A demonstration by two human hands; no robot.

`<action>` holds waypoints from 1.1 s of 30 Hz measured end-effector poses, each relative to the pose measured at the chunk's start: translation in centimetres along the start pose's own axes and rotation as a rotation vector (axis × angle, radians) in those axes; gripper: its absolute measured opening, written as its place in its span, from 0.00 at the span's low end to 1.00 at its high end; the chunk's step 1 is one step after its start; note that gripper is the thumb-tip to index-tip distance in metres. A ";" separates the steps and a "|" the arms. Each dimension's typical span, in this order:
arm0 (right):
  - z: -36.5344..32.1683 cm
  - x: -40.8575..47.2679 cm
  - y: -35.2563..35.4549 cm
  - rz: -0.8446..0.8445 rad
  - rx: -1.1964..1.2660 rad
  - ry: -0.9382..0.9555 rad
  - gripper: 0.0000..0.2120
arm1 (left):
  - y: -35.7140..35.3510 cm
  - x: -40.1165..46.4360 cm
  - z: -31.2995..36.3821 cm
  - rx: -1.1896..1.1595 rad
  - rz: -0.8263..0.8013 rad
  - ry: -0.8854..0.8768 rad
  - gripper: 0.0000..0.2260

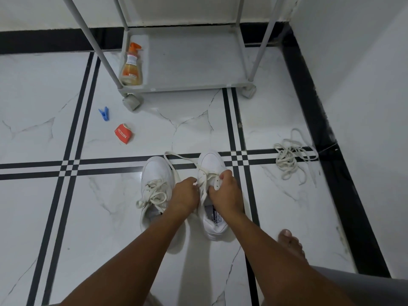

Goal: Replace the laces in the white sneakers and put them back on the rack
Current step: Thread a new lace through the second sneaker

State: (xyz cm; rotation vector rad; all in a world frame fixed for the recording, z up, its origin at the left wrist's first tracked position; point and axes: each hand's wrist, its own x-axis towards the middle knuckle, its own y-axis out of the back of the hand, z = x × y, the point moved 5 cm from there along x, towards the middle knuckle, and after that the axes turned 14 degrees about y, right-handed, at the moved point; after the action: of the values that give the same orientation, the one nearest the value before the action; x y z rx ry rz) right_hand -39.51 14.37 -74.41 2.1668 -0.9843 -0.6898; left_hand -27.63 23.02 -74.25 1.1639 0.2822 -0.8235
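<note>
On a marble-patterned floor before the rack point(189, 85), the left hand point(184, 195) and right hand point(225, 191) pinch the lace point(204, 171) of the right sneaker point(212, 164), apparently threading eyelets; the left sneaker point(155, 173) sits laced beside 1 discarded lace pile point(289, 160).

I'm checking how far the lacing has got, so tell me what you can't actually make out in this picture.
Head view only:
- Right sneaker: both hands, left hand and right hand, cover its eyelets, so how far it is laced is hidden.
- Left sneaker: the left forearm hides its heel.
- Rack: the top edge cuts off its upper shelves.
- Spray bottle: label too small to read.
- Loose laces: tangled, number unclear.
</note>
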 end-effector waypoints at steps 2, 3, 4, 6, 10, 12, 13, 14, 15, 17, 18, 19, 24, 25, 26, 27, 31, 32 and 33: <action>0.1 0.1 0.1 0.002 0.013 -0.019 0.16 | 0.0 0.0 0.0 -0.046 0.013 -0.026 0.12; 0.2 0.1 0.1 0.002 0.018 -0.028 0.16 | -0.1 0.1 -0.2 -0.066 0.011 -0.034 0.11; 0.3 0.1 0.2 0.000 0.021 -0.031 0.16 | -0.1 0.2 -0.4 -0.090 0.007 -0.035 0.11; 0.3 0.1 0.4 -0.002 0.028 -0.031 0.14 | 0.0 0.2 -0.8 -0.134 0.002 -0.004 0.11; 0.5 0.0 0.9 0.012 0.054 -0.038 0.12 | 0.2 0.4 -1.5 -0.201 -0.022 0.066 0.07; 0.6 0.0 1.0 0.008 0.089 -0.037 0.12 | 0.9 0.5 -1.5 -0.197 0.031 0.048 0.08; 0.6 0.0 1.1 0.005 0.118 -0.036 0.11 | 1.7 0.6 -1.5 -0.197 0.098 0.036 0.07; 0.6 0.1 1.1 0.002 0.155 -0.038 0.11 | 2.5 0.7 -1.4 -0.199 0.179 0.022 0.06; 0.6 0.1 1.0 -0.002 0.198 -0.048 0.10 | 3.4 0.6 -1.3 -0.202 0.258 0.010 0.05; 0.8 0.2 0.7 -0.010 0.300 -0.089 0.08 | 4.8 0.3 -0.4 -0.247 0.328 -0.028 0.04; 0.9 0.2 0.5 -0.015 0.351 -0.108 0.07 | 5.1 0.2 0.1 -0.279 0.298 -0.058 0.04; 0.9 0.2 0.2 -0.021 0.393 -0.118 0.07 | 5.1 0.0 0.7 -0.292 0.249 -0.095 0.04; 1.2 0.2 -0.1 -0.041 0.515 -0.155 0.04 | 2.5 -0.1 1.9 -0.079 0.122 -0.233 0.07; 1.3 0.3 0.0 -0.058 0.539 -0.167 0.05 | 2.0 -0.4 2.0 -0.044 0.123 -0.253 0.08; 1.5 0.4 0.0 -0.081 0.562 -0.182 0.05 | 1.7 -0.6 2.0 -0.016 0.132 -0.273 0.08; 1.6 0.5 0.0 -0.101 0.586 -0.198 0.05 | 1.5 -0.6 1.8 0.023 0.153 -0.291 0.09; 2.0 0.6 0.1 -0.162 0.647 -0.264 0.05 | 1.2 -0.4 1.4 0.271 0.276 -0.329 0.10; 2.0 0.6 0.1 -0.172 0.661 -0.280 0.05 | 1.1 -0.4 1.5 0.307 0.295 -0.345 0.10; 1.9 0.6 0.2 -0.183 0.677 -0.289 0.06 | 0.9 -0.5 1.7 0.338 0.313 -0.361 0.11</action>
State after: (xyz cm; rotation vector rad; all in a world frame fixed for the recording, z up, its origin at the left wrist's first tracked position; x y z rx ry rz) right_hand -40.54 13.11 -75.68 2.8246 -1.3217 -0.8613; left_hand -27.68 21.89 -72.63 1.3032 -0.3430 -0.8023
